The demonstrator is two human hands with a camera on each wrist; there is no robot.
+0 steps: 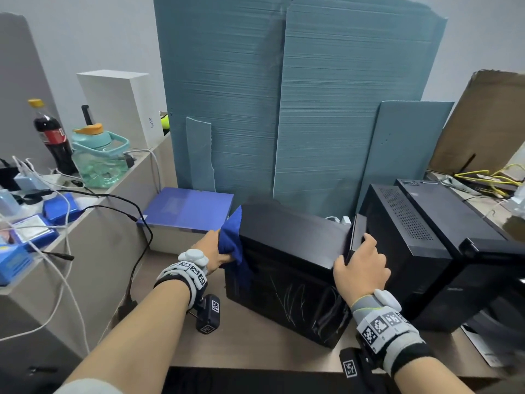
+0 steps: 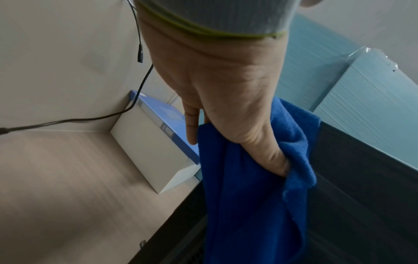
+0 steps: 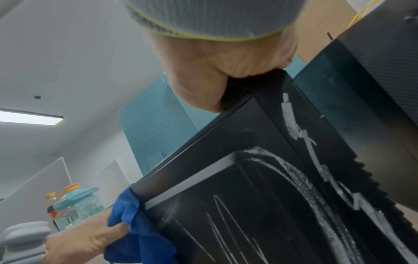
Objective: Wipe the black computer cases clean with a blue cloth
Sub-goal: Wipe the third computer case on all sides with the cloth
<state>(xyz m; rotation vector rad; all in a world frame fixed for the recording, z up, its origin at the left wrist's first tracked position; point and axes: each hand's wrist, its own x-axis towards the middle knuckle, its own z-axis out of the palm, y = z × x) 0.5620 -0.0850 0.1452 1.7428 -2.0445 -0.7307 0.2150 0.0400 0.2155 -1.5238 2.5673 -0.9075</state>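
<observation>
Head view: left hand (image 1: 213,249) grip pinches fleecy blue cloth (image 1: 233,243) against smooth boxy black case (image 1: 289,237); right hand (image 1: 362,265) clamps corner.

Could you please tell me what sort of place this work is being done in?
Probably an office workroom or IT bench: black computer cases stand on a desk, yellow network cables lie behind them, and chargers and leads crowd the partition shelf beside a drinks bottle.

Teal foam boards (image 1: 284,109) lean behind the tabletop (image 1: 255,354). A cola bottle (image 1: 52,137) stands beside a teal jug (image 1: 99,157); a blue-lidded box (image 1: 187,211) lies below.
</observation>
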